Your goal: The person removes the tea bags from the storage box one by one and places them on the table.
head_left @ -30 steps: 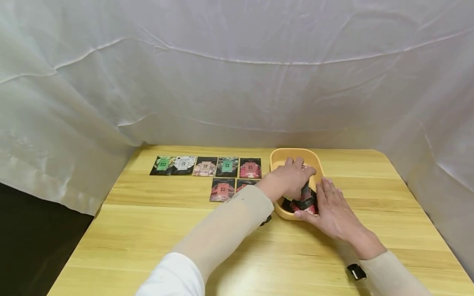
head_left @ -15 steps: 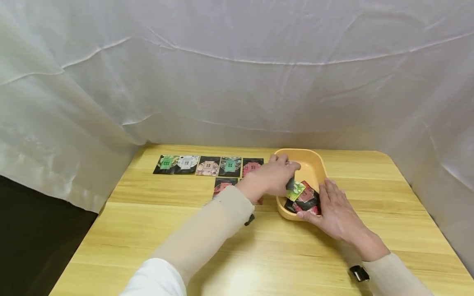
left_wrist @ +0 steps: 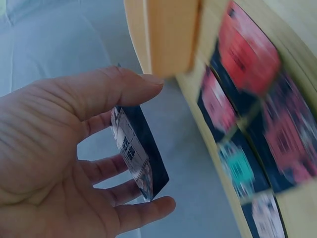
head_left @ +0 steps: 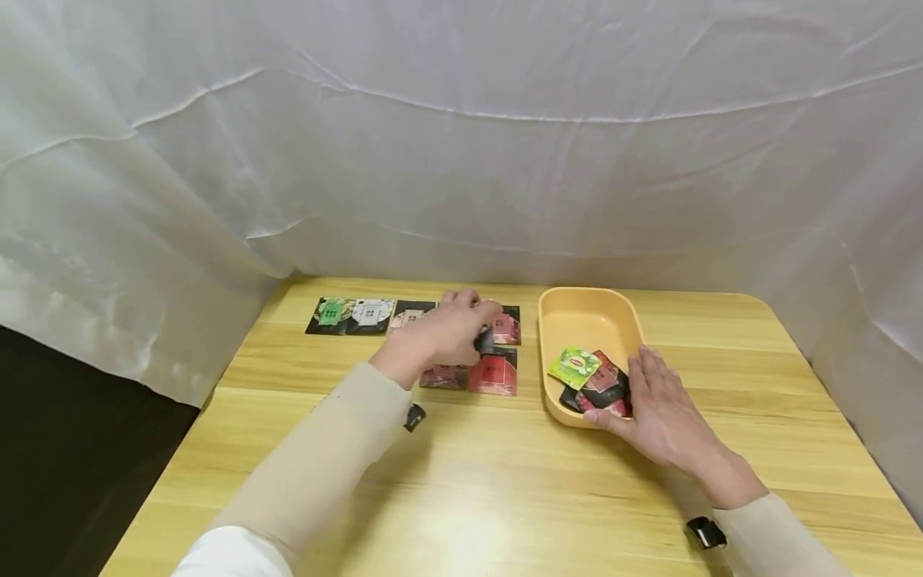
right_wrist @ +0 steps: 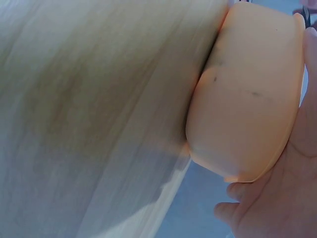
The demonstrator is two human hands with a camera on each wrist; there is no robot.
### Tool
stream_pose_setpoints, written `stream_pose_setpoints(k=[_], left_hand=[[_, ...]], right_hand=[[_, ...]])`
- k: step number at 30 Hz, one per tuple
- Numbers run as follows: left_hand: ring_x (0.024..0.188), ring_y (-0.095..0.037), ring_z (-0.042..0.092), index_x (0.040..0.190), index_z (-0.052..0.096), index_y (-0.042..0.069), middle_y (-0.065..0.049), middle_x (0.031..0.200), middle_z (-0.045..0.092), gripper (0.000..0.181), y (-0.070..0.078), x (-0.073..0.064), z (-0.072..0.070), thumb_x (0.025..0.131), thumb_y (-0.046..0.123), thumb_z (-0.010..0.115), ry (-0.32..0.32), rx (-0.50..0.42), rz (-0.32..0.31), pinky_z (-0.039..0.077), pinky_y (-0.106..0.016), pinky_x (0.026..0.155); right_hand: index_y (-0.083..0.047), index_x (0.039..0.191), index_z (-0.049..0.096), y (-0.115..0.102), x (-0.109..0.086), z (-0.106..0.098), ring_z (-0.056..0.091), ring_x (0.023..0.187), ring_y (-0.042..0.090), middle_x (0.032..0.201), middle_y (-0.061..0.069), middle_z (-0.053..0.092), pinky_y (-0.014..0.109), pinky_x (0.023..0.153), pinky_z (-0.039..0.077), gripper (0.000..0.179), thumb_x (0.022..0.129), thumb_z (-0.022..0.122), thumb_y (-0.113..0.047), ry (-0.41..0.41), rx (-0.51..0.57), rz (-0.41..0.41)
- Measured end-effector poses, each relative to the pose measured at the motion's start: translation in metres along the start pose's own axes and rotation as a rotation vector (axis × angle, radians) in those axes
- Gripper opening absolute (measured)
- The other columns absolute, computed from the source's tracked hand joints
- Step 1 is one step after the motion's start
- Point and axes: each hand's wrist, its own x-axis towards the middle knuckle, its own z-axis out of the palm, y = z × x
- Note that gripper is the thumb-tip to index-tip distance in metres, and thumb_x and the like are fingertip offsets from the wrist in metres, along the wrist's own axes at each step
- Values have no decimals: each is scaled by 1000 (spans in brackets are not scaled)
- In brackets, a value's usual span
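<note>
My left hand (head_left: pixel 443 332) is over the laid-out tea bag sachets, pinching a dark tea bag sachet (left_wrist: pixel 133 148) with a pale printed label. In the left wrist view it stands on edge between thumb and fingers. My right hand (head_left: pixel 667 413) rests against the near right corner of a yellow-orange plastic tray (head_left: pixel 587 316), fingers straight along its side and thumb at the near rim. Inside the tray's near end lie a green sachet (head_left: pixel 574 368) and several dark and red sachets (head_left: pixel 606 385), overlapping. The right wrist view shows the tray's outer wall (right_wrist: pixel 242 94) beside the palm.
Left of the tray, sachets lie flat in two rows: green (head_left: pixel 332 314), white (head_left: pixel 371 315) and pink (head_left: pixel 507 324) ones behind, red (head_left: pixel 493 372) and dark red (head_left: pixel 443 377) ones in front. My left hand partly hides some. A pale curtain (head_left: pixel 461 176) hangs behind the wooden table (head_left: pixel 505 481).
My left hand has come out of the tray and moved left over the rows, carrying a dark sachet. The green sachet in the tray is now uncovered. My right hand stays at the tray.
</note>
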Motion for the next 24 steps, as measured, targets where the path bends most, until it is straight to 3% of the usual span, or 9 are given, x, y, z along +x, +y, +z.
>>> stream_pose_setpoints(k=[15, 19, 24], left_hand=[[149, -46, 37, 165, 36, 25, -22, 162, 37, 91, -69, -37, -2, 88, 10, 82, -38, -28, -95, 42, -65, 116], [147, -49, 39, 164, 38, 24, -25, 160, 39, 86, -81, -44, 3, 91, 18, 81, -47, -7, -102, 42, -69, 114], [150, -54, 34, 166, 35, 24, -26, 162, 37, 93, -90, -49, 16, 88, 14, 83, -91, -6, -112, 37, -74, 115]], right_hand=[[17, 161, 13, 3, -1, -1, 6, 159, 54, 170, 38, 3, 72, 125, 13, 125, 93, 60, -76, -4, 5, 9], [17, 160, 14, 4, -1, -1, 9, 158, 56, 170, 39, 4, 73, 125, 14, 124, 93, 61, -76, 7, 6, 5], [18, 160, 16, 6, -2, 1, 10, 158, 56, 170, 39, 5, 73, 124, 15, 124, 92, 62, -75, 14, 9, -2]])
